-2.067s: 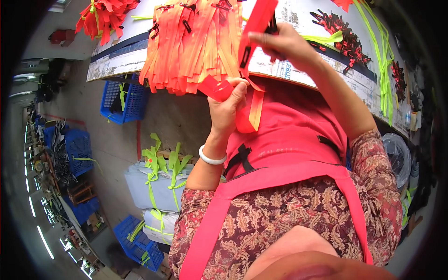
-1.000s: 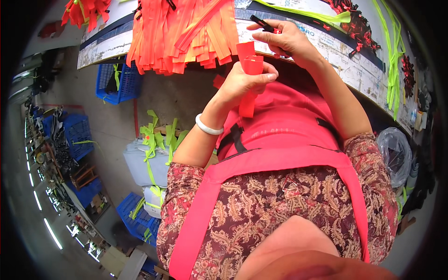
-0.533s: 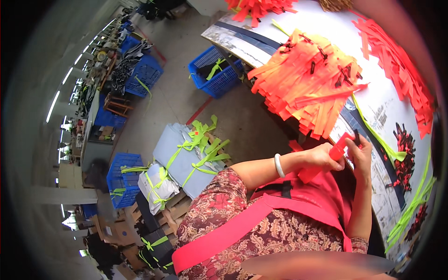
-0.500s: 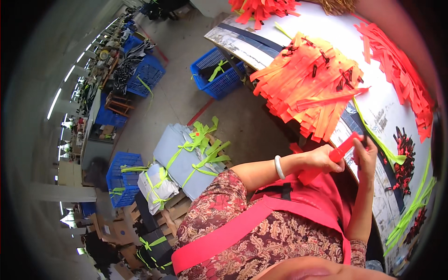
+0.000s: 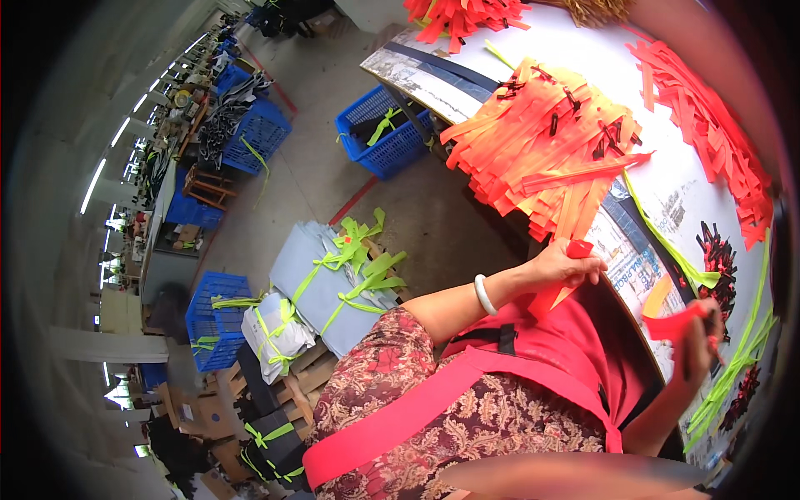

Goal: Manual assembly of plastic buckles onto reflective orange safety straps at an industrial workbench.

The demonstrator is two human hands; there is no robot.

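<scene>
My left hand point(image 5: 569, 262), with a pale bangle at the wrist, is closed on a red fabric strip point(image 5: 543, 302) whose lower part hangs in front of the red apron. Out to the right, over the table edge, my right hand point(image 5: 698, 343) grips a red-orange fabric strip point(image 5: 669, 325); motion blurs its fingers. Whether both hands hold one strip, I cannot tell. Beyond them, a thick pile of orange-red strips point(image 5: 533, 154) with small black pulls overhangs the table. A heap of small black-and-red pulls point(image 5: 718, 271) lies nearest my right hand.
The white table point(image 5: 667, 187) curves along the right, bearing more red strips point(image 5: 708, 125) and neon-yellow ties point(image 5: 733, 383). Blue crates point(image 5: 379, 154) stand on the floor. At left, grey bundles point(image 5: 321, 279) tied in yellow rest on a wooden pallet point(image 5: 310, 375).
My hands have drawn apart: the right moved down and right with a strip, while the left shifted slightly up and left, still gripping red fabric.
</scene>
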